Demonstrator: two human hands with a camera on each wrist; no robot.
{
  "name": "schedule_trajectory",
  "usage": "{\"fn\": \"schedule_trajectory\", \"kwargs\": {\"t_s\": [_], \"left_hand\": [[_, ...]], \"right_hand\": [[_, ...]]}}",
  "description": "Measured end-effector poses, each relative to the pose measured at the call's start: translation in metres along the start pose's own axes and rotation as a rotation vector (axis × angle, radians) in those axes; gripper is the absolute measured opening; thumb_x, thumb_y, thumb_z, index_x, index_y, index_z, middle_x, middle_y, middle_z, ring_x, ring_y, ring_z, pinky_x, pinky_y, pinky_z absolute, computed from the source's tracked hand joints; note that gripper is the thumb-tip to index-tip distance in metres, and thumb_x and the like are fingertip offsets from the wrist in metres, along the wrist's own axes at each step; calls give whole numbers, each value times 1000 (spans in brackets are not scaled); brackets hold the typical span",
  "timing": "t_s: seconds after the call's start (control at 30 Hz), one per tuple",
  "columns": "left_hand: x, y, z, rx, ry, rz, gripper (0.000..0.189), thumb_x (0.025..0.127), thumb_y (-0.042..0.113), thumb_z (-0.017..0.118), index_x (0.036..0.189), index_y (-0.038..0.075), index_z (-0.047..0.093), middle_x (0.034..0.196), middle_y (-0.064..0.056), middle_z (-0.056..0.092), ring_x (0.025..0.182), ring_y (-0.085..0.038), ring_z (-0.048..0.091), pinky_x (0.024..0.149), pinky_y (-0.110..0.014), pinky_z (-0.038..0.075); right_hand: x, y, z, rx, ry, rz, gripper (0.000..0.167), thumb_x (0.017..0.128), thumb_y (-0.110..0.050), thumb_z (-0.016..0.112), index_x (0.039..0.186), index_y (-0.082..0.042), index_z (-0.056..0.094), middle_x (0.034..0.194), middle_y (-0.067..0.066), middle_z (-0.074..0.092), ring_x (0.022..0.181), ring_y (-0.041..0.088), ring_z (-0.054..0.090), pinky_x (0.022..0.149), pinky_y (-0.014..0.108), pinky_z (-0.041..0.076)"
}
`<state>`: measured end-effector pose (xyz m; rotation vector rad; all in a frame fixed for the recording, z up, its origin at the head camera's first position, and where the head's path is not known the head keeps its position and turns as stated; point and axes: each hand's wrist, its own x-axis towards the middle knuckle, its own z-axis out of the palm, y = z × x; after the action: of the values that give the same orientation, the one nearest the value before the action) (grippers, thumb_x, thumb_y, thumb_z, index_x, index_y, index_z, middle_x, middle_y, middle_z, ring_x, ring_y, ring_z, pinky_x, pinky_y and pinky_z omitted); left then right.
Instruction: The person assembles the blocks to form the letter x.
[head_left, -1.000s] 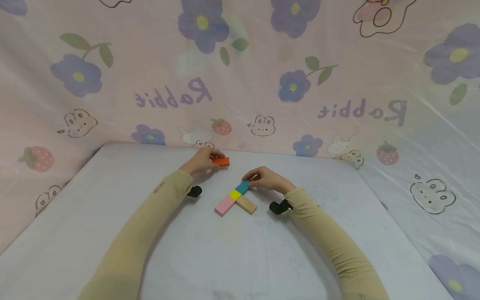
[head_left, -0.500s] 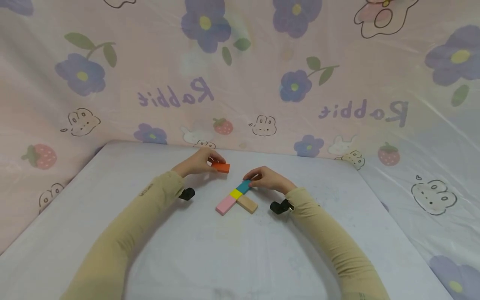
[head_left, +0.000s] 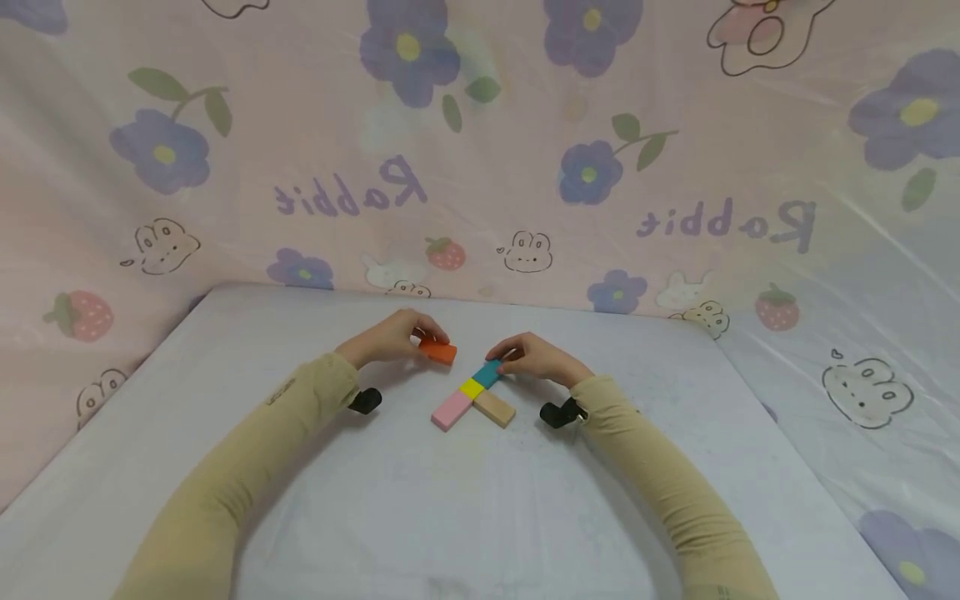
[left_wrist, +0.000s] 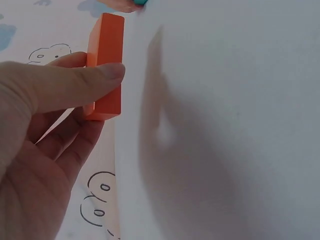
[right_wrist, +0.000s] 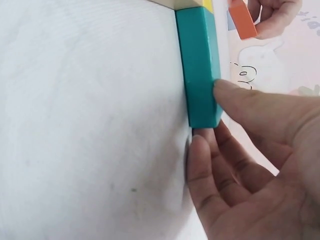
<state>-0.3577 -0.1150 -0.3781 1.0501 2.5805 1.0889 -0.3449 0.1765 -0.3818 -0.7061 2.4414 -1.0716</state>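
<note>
My left hand (head_left: 386, 337) grips an orange rectangular block (head_left: 438, 352) between thumb and fingers. In the left wrist view this block (left_wrist: 107, 65) is held off the table, its shadow lying apart from it. My right hand (head_left: 542, 360) holds the far end of a teal block (head_left: 487, 374); in the right wrist view the thumb lies on the teal block (right_wrist: 197, 70) and fingertips touch its end. The teal block lies in line with a small yellow block (head_left: 471, 388) and a pink block (head_left: 452, 410). A plain wooden block (head_left: 494, 409) branches off beside the yellow one.
The blocks lie on a white-covered table (head_left: 480, 517). Behind it hangs a pink printed curtain (head_left: 487, 167) with flowers and rabbits. Black camera mounts (head_left: 561, 413) stick out under both wrists, close over the tabletop.
My left hand has brought the orange block nearer, down towards the row of blocks, and tilted it slightly. The right hand and the blocks on the table stay in place.
</note>
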Motion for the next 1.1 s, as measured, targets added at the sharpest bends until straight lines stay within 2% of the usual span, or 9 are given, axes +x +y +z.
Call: {"fn": "schedule_trajectory", "kwargs": {"t_s": [0.37,0.7,1.1], "left_hand": [[-5,3,8,-2,-70,-45,37,75,-7,75,106,13,72,106,3,67,103,-19,56,98,-38,43],[0,6,9,-9,-132,-24,37,77,-5,75,109,13,72,108,4,66,106,-18,55,99,-39,42],[4,12,16,-3,-180,-69,37,76,-5,75,107,15,73,106,5,66,104,-19,53,99,-39,41]], "right_hand": [[1,2,-1,2,-4,12,27,90,-5,65,116,-3,67,118,9,64,104,23,56,85,31,46],[0,0,-2,7,2,5,27,89,-5,65,116,-3,67,118,9,64,104,23,56,87,32,46],[1,3,0,13,-4,1,29,90,-5,65,119,1,65,121,13,62,108,28,55,89,35,45]]}}
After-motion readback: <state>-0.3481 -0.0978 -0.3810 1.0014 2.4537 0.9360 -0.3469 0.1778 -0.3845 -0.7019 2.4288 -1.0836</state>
